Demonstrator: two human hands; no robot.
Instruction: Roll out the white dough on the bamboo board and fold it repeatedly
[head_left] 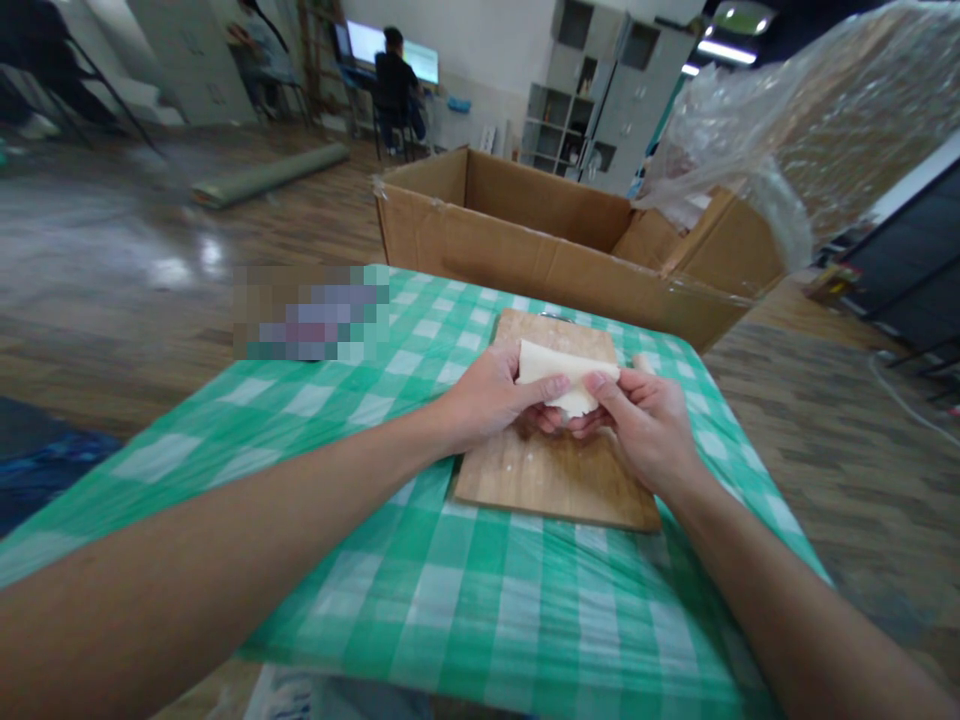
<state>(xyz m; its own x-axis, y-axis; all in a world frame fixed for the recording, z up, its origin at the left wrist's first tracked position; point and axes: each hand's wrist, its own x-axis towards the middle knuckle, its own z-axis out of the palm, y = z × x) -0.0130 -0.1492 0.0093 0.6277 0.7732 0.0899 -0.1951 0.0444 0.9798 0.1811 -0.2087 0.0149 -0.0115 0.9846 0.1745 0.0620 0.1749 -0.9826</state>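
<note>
Both our hands pinch one folded sheet of pale dough (pixel 564 372) just above the wooden board (pixel 551 475): our left hand (pixel 491 395) grips its left end, our right hand (pixel 649 420) its right (thumbs on top). Beyond the checked tablecloth (pixel 420 590) sits an open cardboard box (pixel 555 245).

Entry: one person, two arms in view. Left forearm (pixel 225 560): bare along all its visible length, in frame from the 8 o'clock edge, broad there and narrowing to the wrist. Right forearm (pixel 787 600): bare likewise, in frame from the 5 o'clock corner. Left grip (pixel 487 395): bare, thumbnail short and plain. Right grip (pixel 649 425): bare, knuckles showing, thumbnail short and plain. Both wrists bare.
</note>
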